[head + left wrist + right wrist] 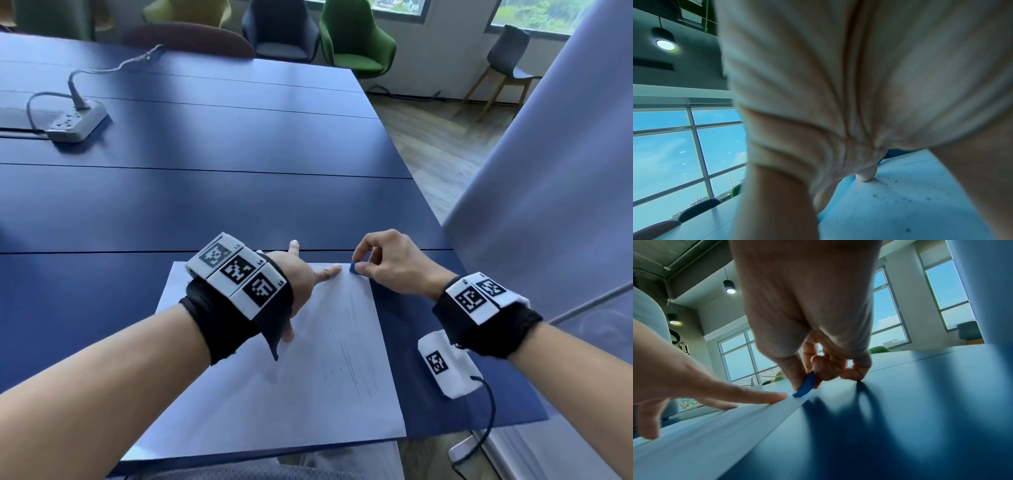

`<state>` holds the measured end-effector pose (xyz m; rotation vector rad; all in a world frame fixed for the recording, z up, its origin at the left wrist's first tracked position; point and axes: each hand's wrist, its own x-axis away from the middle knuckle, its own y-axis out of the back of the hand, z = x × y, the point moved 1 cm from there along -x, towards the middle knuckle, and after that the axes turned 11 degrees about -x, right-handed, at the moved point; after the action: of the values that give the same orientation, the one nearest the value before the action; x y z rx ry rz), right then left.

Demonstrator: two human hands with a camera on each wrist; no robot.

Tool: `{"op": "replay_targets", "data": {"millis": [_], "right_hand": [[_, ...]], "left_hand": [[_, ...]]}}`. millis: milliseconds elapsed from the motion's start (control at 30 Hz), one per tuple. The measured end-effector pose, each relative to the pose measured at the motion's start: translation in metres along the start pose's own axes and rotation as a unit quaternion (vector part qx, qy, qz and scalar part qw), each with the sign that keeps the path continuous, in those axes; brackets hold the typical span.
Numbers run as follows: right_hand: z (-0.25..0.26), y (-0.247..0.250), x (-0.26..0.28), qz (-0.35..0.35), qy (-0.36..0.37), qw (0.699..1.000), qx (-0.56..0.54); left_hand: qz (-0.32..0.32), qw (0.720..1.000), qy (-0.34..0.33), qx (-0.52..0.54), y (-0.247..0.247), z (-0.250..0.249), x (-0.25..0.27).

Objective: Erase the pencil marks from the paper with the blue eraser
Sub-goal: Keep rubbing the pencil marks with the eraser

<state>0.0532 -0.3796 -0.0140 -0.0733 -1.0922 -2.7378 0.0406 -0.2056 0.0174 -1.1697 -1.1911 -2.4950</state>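
White paper (pixel 260 394) lying flat on the dark blue tabletop (pixel 205 192), close to the near edge. Left hand (pixel 301 277) spread over the sheet's far part — fingers (pixel 327 273) straight and splayed, tips pressing down on the paper, grasping nothing. From the left wrist view, mostly palm, with one fingertip (pixel 865 177) planted on the sheet and dark specks (pixel 898 191) scattered just beside it.

Right hand (pixel 394 263) at the sheet's far right corner, pinching the blue eraser (pixel 353 267) between thumb and forefinger; remaining fingers curled under, knuckles touching the tabletop beyond the paper's edge in the right wrist view. Eraser (pixel 805 386) tilted, lower tip touching the paper right at its corner, just beside the left forefinger tip (pixel 774 398).

Faint grey pencil strokes (pixel 356 363) running along the right side of the sheet, nearer the body than both hands and well apart from the eraser.

Elsewhere: a grey power strip (pixel 77 125) with its cable on the far left of the tabletop; green chair (pixel 356 41) and dark chair (pixel 281 31) past the far end; marker-printed bands on both wrists.
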Motion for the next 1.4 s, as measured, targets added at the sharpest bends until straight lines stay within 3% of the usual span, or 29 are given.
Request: {"op": "replay_targets", "data": {"millis": [167, 267, 333, 467, 633, 767, 800, 933, 1100, 1267, 1400], "right_hand": [[0.001, -0.001, 0.013, 0.104, 0.0, 0.994, -0.011], [0.001, 0.0, 0.005, 0.024, 0.003, 1.0, 0.007], [0.0, -0.005, 0.011, 0.017, 0.007, 1.0, 0.002], [0.004, -0.006, 0.028, 0.135, -0.001, 0.991, 0.001], [0.0, -0.009, 0.021, 0.026, 0.018, 1.0, -0.002], [0.006, -0.008, 0.035, 0.152, 0.008, 0.988, 0.005], [0.009, -0.006, 0.032, 0.156, 0.006, 0.988, 0.016], [0.01, -0.008, 0.02, 0.057, 0.019, 0.998, 0.016], [0.015, -0.015, 0.04, 0.173, 0.02, 0.985, 0.009], [0.015, -0.017, 0.031, 0.081, 0.039, 0.996, 0.008], [0.017, -0.02, 0.047, 0.199, 0.021, 0.98, 0.023]], "left_hand": [[0.004, 1.0, 0.002, 0.021, -0.002, 0.002, -0.001], [-0.001, 1.0, 0.002, 0.015, -0.001, 0.001, -0.001], [-0.005, 1.0, 0.001, 0.02, -0.002, 0.001, -0.002], [-0.009, 0.999, 0.005, 0.031, -0.004, 0.001, -0.001], [-0.008, 0.999, 0.006, 0.036, -0.005, 0.0, -0.002], [-0.007, 0.999, 0.009, 0.048, -0.006, 0.0, -0.001], [-0.007, 0.999, 0.01, 0.044, -0.006, 0.0, 0.0], [-0.012, 0.999, 0.007, 0.031, -0.005, -0.002, -0.002], [-0.009, 0.999, 0.014, 0.045, -0.007, -0.001, -0.004], [-0.009, 0.999, 0.01, 0.036, -0.004, -0.001, -0.002], [-0.015, 0.999, 0.01, 0.028, -0.005, -0.001, 0.0]]}}
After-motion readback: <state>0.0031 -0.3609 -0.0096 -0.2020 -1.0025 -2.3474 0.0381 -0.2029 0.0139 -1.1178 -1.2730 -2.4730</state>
